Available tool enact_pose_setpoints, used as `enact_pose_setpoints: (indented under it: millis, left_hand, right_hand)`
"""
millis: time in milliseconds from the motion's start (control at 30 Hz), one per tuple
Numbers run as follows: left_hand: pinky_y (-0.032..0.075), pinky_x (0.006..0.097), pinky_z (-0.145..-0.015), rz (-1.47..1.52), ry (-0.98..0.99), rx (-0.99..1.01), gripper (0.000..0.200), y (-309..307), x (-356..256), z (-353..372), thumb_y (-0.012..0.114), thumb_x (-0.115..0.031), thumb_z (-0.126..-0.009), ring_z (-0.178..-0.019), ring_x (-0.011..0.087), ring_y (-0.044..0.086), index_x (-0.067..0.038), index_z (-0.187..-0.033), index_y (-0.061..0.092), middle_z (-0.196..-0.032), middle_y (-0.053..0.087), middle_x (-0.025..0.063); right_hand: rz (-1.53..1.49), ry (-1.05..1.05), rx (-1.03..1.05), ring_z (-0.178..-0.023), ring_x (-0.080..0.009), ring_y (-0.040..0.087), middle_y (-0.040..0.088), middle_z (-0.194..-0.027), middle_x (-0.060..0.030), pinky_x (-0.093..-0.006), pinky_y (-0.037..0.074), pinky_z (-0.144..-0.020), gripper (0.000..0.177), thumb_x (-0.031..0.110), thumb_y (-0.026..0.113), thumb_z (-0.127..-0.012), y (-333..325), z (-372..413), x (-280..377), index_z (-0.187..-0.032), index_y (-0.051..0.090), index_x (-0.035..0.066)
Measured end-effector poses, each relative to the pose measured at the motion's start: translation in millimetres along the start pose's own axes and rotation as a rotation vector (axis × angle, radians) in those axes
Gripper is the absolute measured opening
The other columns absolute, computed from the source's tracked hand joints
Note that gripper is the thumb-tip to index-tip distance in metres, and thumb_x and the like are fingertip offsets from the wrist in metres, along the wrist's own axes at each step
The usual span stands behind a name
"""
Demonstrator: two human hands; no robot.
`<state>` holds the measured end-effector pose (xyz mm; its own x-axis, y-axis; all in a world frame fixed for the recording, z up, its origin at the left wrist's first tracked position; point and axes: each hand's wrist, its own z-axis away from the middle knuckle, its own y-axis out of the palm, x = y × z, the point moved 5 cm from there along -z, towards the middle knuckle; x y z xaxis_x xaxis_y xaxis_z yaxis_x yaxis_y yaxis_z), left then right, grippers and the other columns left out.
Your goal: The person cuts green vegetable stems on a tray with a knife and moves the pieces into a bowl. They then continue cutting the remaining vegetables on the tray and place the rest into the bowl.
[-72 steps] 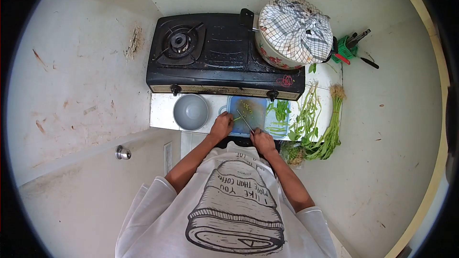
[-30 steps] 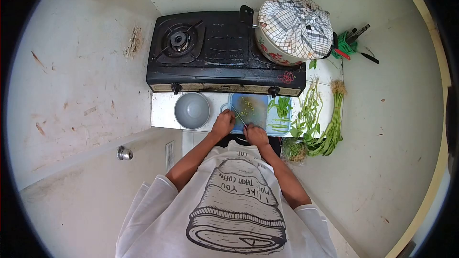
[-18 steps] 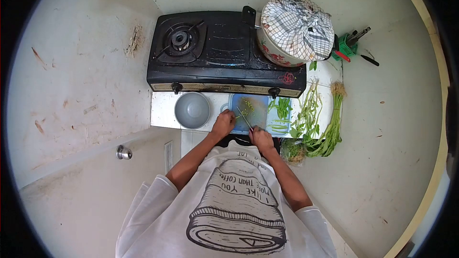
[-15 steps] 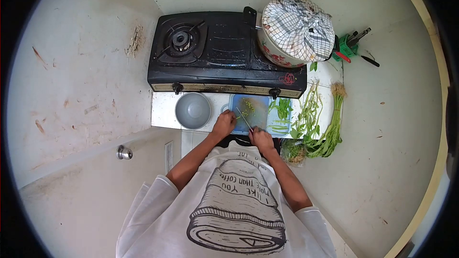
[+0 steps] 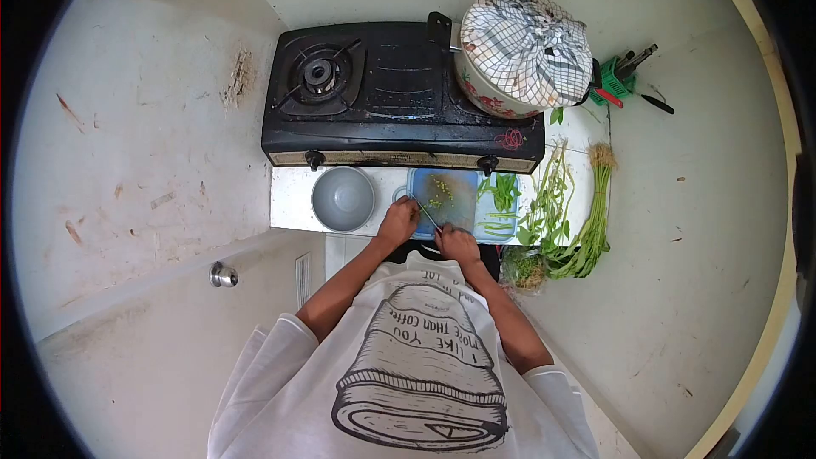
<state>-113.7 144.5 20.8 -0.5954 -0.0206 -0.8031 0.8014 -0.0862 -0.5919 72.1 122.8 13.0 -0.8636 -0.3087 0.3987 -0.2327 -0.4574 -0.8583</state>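
My right hand is closed around the handle of a knife at the front edge of a blue cutting board. The blade points up and left, its tip close to the fingers of my left hand. My left hand is closed over the board's left edge; what its fingers pinch is too small to make out. Small chopped green pieces are scattered on the board's left half. Green leaves and short cut stems lie on its right side.
A grey bowl stands left of the board. Behind is a black gas stove carrying a cloth-covered pot. Rooted leafy greens, loose stems and a plastic bag of greens are at right, near a green utensil basket.
My right hand has shifted slightly left with the knife, and the blade has moved closer to my left hand's fingers. My left hand stays almost in place.
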Motion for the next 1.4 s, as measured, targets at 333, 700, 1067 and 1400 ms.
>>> enact_pose_setpoints:
  millis: [333,700,1067,1400]
  left_hand:
    - [0.054,0.0553,-0.078,0.014,0.005,0.012,0.008,-5,-7,3,0.061,-0.001,-0.088,-0.088,0.0473,0.065,0.001,-0.096,0.062,-0.093,0.063,0.0237]
    - [0.056,0.0548,-0.074,-0.082,0.010,0.008,0.009,0,-10,-3,0.060,-0.004,-0.094,-0.086,0.0471,0.066,0.002,-0.100,0.061,-0.098,0.063,0.0236]
    - [0.056,0.0535,-0.070,-0.108,-0.005,-0.026,0.006,-5,-20,1,0.064,-0.006,-0.094,-0.081,0.0462,0.066,0.000,-0.096,0.063,-0.098,0.062,0.0211]
    - [0.054,0.0518,-0.073,-0.034,0.008,-0.050,0.007,-4,-8,0,0.067,-0.005,-0.092,-0.083,0.0439,0.066,-0.001,-0.094,0.063,-0.093,0.063,0.0198]
  right_hand:
    - [0.032,0.034,-0.035,-0.066,-0.0429,0.073,0.071,-0.071,-0.0241,-0.0517,0.061,-0.060,0.040,0.038,0.055,-0.103,-12,14,-14,-0.096,0.061,0.000]
    - [-0.003,0.034,-0.009,-0.067,-0.0436,0.073,0.071,-0.071,-0.0255,-0.0525,0.061,-0.061,0.043,0.042,0.054,-0.103,-13,12,-3,-0.094,0.063,0.001]
    - [0.004,0.024,-0.013,-0.072,-0.0437,0.074,0.071,-0.074,-0.0254,-0.0528,0.061,-0.067,0.041,0.038,0.056,-0.103,-5,-9,4,-0.092,0.063,-0.001]
    - [0.026,0.052,-0.088,-0.066,-0.0414,0.074,0.071,-0.071,-0.0234,-0.0508,0.061,-0.059,0.041,0.038,0.056,-0.103,-6,4,-10,-0.090,0.062,0.000]
